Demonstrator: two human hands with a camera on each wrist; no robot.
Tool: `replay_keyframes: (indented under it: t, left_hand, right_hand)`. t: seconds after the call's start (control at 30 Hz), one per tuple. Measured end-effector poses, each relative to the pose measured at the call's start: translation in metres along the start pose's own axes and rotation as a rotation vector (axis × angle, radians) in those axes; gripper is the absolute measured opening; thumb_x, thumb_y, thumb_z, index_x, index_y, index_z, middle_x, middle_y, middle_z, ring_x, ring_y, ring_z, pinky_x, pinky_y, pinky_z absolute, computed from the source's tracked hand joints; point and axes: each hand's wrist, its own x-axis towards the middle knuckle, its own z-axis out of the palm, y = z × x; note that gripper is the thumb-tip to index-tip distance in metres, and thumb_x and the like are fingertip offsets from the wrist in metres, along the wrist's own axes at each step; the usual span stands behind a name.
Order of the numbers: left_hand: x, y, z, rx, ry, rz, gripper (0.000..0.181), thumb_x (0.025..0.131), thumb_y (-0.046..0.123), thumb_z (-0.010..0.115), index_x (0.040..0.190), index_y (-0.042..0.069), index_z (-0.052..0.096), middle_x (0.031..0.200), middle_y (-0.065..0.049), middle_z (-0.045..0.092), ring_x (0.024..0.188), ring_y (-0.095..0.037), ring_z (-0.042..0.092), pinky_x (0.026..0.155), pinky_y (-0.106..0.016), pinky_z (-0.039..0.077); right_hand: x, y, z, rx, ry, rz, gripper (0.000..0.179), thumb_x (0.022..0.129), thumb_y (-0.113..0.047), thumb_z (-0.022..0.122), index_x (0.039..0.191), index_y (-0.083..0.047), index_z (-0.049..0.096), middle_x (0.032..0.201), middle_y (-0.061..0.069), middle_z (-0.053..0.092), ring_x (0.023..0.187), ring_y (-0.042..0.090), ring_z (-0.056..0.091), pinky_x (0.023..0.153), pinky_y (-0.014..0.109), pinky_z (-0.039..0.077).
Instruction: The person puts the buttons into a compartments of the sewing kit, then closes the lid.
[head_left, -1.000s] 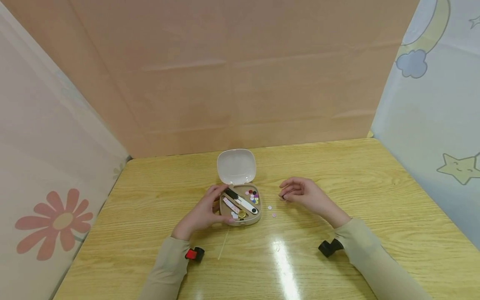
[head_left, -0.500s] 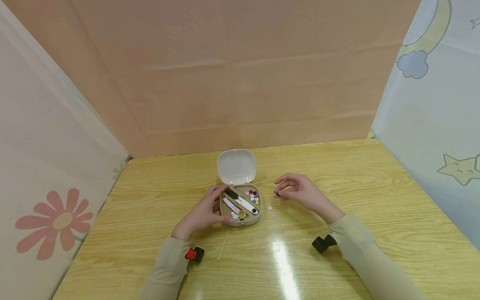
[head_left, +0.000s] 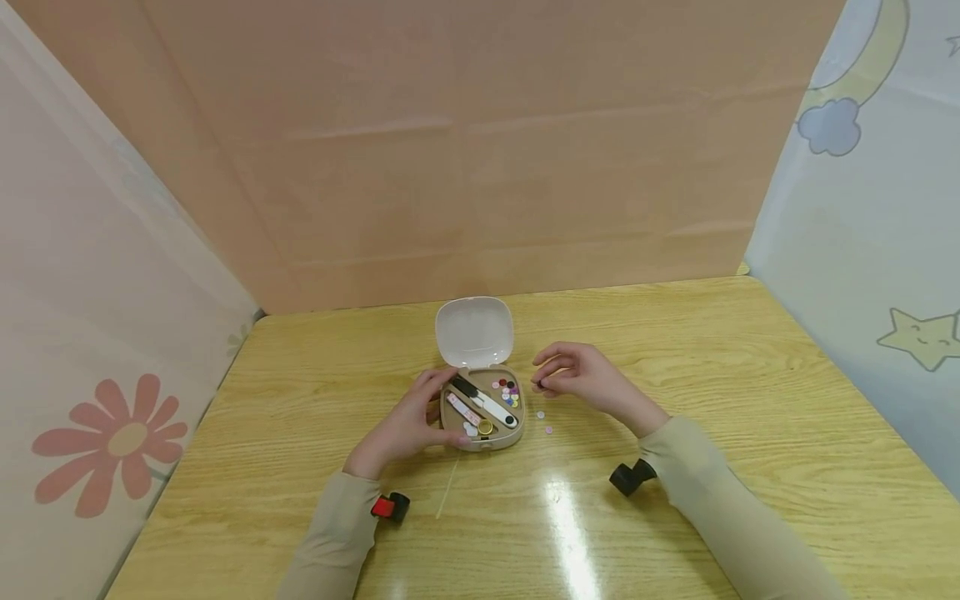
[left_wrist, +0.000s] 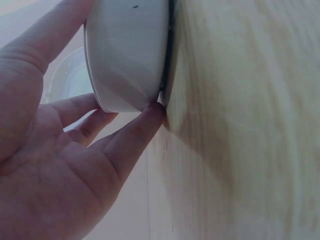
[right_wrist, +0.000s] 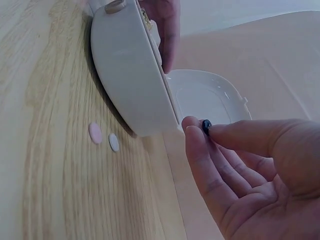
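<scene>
A small white sewing box (head_left: 498,444) stands on the table with its lid (head_left: 474,332) raised at the back. My left hand (head_left: 405,425) grips the box from its left side, thumb at the front and fingers behind, as the left wrist view also shows. Between thumb and fingertips my right hand (head_left: 581,377) pinches a dark button (right_wrist: 206,127), just right of the box. Inside lie thread snips (head_left: 487,404), a printed tape strip (head_left: 465,412), a gold ring-shaped piece (head_left: 485,427) and several coloured buttons (head_left: 510,393) in the right compartment.
Two loose buttons, one white (head_left: 541,414) and one pink (head_left: 549,430), lie on the wooden table (head_left: 315,367) right of the box. A thin pale strip (head_left: 447,490) extends in front of the box. A hanging cloth (head_left: 465,167) closes off the back.
My right hand has moved left toward the box with the dark button pinched in it. The left hand and the box have stayed in place.
</scene>
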Motion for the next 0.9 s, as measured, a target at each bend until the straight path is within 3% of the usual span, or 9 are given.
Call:
replay_keyframes:
  t: [0.4,0.63,0.9]
  left_hand:
    - [0.001,0.002,0.002,-0.025,0.01,0.007,0.095,0.07,0.006,0.085,0.149,0.007,0.03,0.136,-0.015,0.035,0.131,-0.038,0.035,0.101,-0.051,0.04]
    - [0.0,0.003,0.0,-0.011,-0.002,0.007,0.096,0.071,0.017,0.086,0.15,0.014,0.031,0.134,-0.007,0.037,0.131,-0.03,0.037,0.101,-0.043,0.042]
    - [0.0,0.002,0.0,-0.011,-0.003,0.017,0.098,0.069,0.021,0.087,0.15,0.016,0.031,0.132,-0.005,0.037,0.13,-0.028,0.038,0.101,-0.04,0.043]
  right_hand:
    - [0.012,-0.005,0.011,-0.029,-0.037,-0.012,0.032,0.088,0.012,0.057,0.118,0.017,0.05,0.103,0.028,0.063,0.093,0.044,0.062,0.081,0.049,0.054]
    - [0.017,-0.006,0.017,-0.034,-0.044,0.013,0.032,0.088,0.011,0.058,0.119,0.014,0.052,0.103,0.026,0.064,0.091,0.034,0.065,0.079,0.038,0.057]
    - [0.022,-0.004,0.023,0.002,-0.026,0.023,0.03,0.086,0.013,0.059,0.116,0.012,0.054,0.103,0.027,0.064,0.09,0.032,0.066,0.078,0.037,0.057]
